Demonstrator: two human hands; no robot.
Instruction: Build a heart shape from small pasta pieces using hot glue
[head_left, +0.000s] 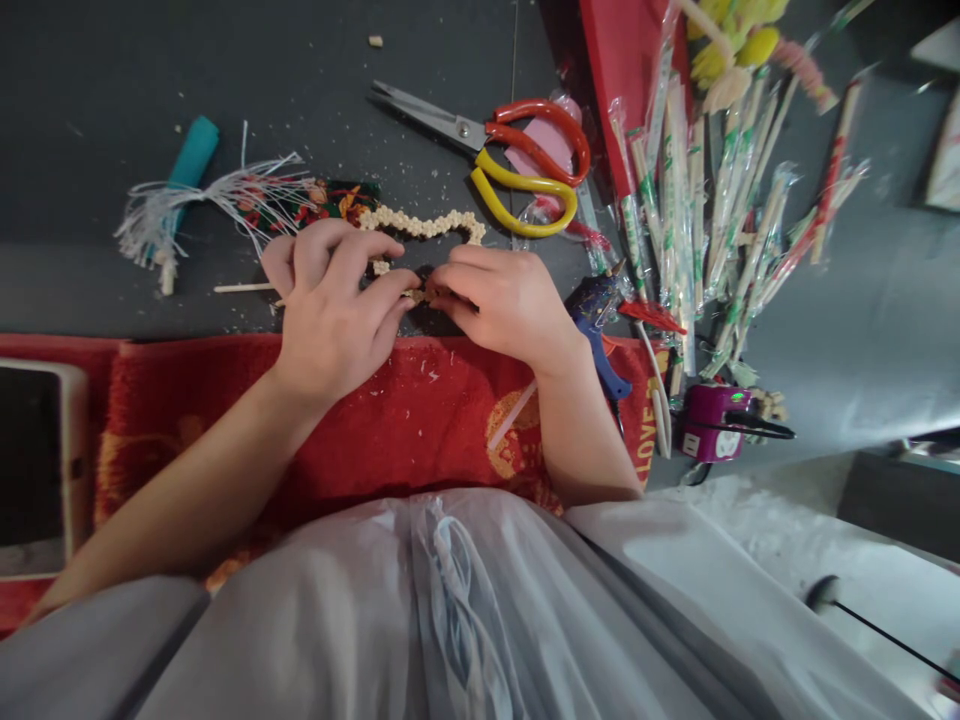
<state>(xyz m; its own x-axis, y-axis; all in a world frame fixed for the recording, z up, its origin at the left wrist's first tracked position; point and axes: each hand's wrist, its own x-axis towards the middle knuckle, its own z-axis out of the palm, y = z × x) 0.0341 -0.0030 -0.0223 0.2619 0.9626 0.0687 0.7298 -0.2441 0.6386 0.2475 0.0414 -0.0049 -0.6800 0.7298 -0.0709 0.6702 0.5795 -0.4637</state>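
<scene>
Thumb and fingertips of my left hand [334,310] are pinched together at the table's front edge. My right hand [502,300] meets it, pinching from the other side. Between the fingertips is a small tan piece [415,295], mostly covered; whether it belongs to the strand I cannot tell. A knobbly cream strand [424,224], like a row of little beads, curves just beyond both hands and runs behind my right fingers. Under my left hand a thin pale stick [244,288] pokes out. Scissors [525,150] with one red and one yellow handle lie open beyond my right hand.
A blue glue gun [600,340] lies beside my right wrist. Wrapped chopsticks [679,200] pile up at the right, near a purple power socket [712,422]. White strings [225,185] cross a teal roll [193,155]. A red towel [420,420] covers the near edge; a tablet-like device [34,465] sits left.
</scene>
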